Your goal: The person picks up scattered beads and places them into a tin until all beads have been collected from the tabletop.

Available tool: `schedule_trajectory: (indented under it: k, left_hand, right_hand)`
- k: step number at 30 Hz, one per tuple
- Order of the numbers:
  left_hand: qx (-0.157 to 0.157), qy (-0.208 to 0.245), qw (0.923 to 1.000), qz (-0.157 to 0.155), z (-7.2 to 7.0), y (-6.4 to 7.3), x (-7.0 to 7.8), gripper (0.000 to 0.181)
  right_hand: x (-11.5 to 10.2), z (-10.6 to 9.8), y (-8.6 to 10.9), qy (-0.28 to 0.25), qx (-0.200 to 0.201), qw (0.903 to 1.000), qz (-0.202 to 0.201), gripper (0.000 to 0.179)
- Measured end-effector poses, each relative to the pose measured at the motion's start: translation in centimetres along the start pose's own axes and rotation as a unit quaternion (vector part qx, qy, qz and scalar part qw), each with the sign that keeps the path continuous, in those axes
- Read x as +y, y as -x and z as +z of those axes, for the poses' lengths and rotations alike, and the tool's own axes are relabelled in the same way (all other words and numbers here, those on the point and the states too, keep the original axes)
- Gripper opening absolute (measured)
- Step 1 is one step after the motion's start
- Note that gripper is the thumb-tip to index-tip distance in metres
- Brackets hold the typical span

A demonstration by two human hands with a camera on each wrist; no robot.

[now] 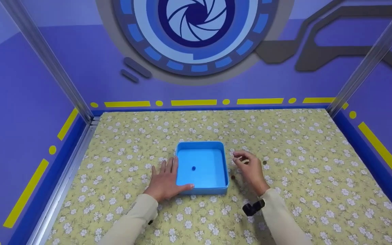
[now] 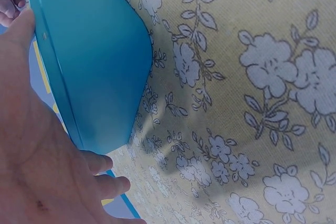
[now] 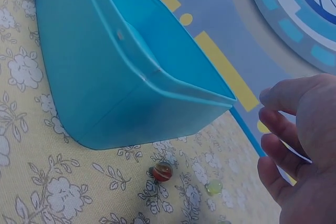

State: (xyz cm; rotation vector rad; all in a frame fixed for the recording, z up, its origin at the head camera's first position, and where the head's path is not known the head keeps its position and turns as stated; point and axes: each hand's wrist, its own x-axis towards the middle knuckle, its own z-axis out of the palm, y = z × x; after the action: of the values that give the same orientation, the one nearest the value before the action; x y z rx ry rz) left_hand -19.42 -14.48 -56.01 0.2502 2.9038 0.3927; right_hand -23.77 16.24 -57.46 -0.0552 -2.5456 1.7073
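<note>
A light-blue square box (image 1: 201, 191) stands open-topped on a flowered cloth, with a small dark-blue marble (image 1: 193, 168) on its floor. My left hand (image 1: 164, 182) rests against its left side, fingers straight and the thumb over the near rim. Raised just right of the box is my right hand (image 1: 250, 170), its fingers loosely bent; no thing shows between thumb and fingertips in the right wrist view. On the cloth below it lie a red-brown marble (image 3: 162, 171) close to the box and a yellow-green marble (image 3: 213, 187) farther right.
Flowered cloth (image 1: 131, 136) covers the table. A blue-purple back wall (image 1: 80, 68) with yellow dashes and side walls surround it, with metal posts (image 1: 51, 58) at the corners. A black device (image 1: 253, 207) sits at the right wrist.
</note>
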Motion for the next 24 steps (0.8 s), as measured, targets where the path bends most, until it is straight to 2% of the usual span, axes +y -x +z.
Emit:
schedule_trajectory:
  k: [19, 24]
  left_hand:
    - [0.004, -0.003, 1.0, 0.002, 0.2, 0.0, -0.1, 0.122]
    - [-0.002, 0.003, 1.0, 0.002, 0.1, 0.0, 0.0, 0.121]
  right_hand:
    - [0.4, -0.9, 0.2, 0.008, -0.007, 0.9999, 0.006, 0.023]
    - [0.6, -1.2, 0.1, 0.006, -0.001, 0.9999, -0.012, 0.022]
